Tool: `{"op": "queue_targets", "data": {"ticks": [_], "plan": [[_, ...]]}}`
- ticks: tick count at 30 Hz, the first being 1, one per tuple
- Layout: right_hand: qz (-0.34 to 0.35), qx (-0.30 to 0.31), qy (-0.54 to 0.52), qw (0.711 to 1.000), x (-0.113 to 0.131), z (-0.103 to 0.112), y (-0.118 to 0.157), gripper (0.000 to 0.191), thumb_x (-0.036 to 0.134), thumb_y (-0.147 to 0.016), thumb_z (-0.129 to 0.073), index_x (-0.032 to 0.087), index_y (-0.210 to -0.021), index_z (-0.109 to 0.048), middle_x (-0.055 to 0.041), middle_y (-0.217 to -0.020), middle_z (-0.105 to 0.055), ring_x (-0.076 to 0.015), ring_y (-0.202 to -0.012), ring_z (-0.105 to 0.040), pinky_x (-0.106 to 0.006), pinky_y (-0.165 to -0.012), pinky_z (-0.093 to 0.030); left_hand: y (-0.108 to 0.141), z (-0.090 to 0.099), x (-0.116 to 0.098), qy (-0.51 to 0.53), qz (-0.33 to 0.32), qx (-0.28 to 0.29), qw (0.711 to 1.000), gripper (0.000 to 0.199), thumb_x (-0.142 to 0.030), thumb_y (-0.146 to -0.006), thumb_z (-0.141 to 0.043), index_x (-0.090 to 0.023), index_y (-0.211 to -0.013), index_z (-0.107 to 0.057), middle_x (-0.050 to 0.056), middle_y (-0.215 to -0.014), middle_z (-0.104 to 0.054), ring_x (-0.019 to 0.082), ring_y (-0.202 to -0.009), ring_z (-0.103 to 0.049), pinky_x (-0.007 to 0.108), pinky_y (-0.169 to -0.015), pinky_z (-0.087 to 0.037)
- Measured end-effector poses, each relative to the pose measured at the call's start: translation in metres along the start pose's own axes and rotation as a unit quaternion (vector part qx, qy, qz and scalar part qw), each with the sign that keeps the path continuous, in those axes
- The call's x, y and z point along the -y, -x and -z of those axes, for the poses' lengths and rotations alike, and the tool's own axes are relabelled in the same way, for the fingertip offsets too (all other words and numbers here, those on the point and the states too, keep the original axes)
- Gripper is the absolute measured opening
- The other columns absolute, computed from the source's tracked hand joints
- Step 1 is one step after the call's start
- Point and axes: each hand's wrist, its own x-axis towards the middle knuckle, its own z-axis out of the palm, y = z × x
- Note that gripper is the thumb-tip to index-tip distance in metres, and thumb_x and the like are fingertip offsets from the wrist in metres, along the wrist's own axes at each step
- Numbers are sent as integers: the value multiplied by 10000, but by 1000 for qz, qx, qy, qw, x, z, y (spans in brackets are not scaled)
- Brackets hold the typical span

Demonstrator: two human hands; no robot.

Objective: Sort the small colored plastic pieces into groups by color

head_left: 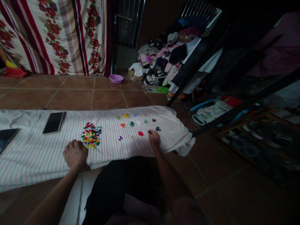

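Observation:
My left hand (75,153) rests on the striped cloth (110,150) with its fingers curled under, just beside a mixed pile of small coloured pieces (91,137); nothing shows in it. At the right, the fingers of my right hand (154,139) are drawn together over some small black pieces (150,133). Whether a piece is pinched between them is too small to make out. Around that hand lie little single-colour groups: red pieces (140,133), dark grey pieces (158,128), green pieces (132,124), orange pieces (122,125) and yellow pieces (126,115).
A phone (54,122) lies on the cloth left of the pile, with another dark device (7,138) at the left edge. Beyond, on the tiled floor, are a purple basin (116,78) and a heap of clothes (164,59). A dark metal frame (185,89) slants up at the right.

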Motion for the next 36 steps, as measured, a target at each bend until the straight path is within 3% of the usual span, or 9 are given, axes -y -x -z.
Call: {"op": "queue_targets", "data": {"ticks": [9, 15, 20, 29, 33, 36], "plan": [[29, -14, -19, 999, 0, 0, 1, 336, 290, -790, -460, 168, -1000, -692, -102, -1017, -718, -215, -898, -615, -383, -907, -448, -1, -1, 0, -14, -3, 9, 1000, 294, -271, -865, -369, -135, -974, -606, 146, -1076, -606, 272, -1007, -520, 405, -830, -353], [-16, -14, -24, 999, 4, 4, 2, 390, 335, -792, -437, 170, -1021, -706, -92, -1049, -717, -219, -925, -607, -347, -866, -472, -1, 1, -1, -21, -10, -3, 1000, 295, -293, -890, -335, -150, -923, -591, 130, -1047, -614, 267, -991, -524, 393, -807, -341], [-64, -2, -23, 998, 10, 10, 4, 426, 288, -802, -361, 184, -1042, -697, -67, -1068, -710, -199, -972, -613, -335, -918, -465, 0, -2, 2, -23, -19, -14, 999, 282, -289, -893, -344, -153, -925, -589, 125, -1051, -617, 266, -972, -531, 394, -794, -342], [-72, -38, -20, 997, 2, 4, -1, 457, 253, -753, -333, 155, -1025, -688, -94, -1041, -706, -205, -962, -621, -354, -904, -476, -2, -3, 2, -18, -13, -9, 1000, 291, -280, -901, -340, -145, -932, -596, 134, -1064, -624, 275, -992, -540, 409, -815, -358], [-50, -67, -34, 996, 6, 1, -5, 404, 263, -758, -359, 167, -961, -695, -89, -971, -709, -208, -901, -619, -360, -866, -485, -3, -4, 2, -14, -12, -3, 1000, 274, -268, -895, -355, -149, -929, -600, 136, -1085, -622, 273, -1013, -529, 410, -831, -356], [-3, -80, -47, 996, 23, -1, -4, 377, 242, -761, -364, 157, -913, -698, -102, -929, -708, -216, -882, -617, -380, -863, -488, -3, -4, 3, -6, -12, 1, 1000, 267, -253, -890, -362, -151, -944, -602, 137, -1107, -616, 271, -1032, -521, 409, -840, -352]]}}
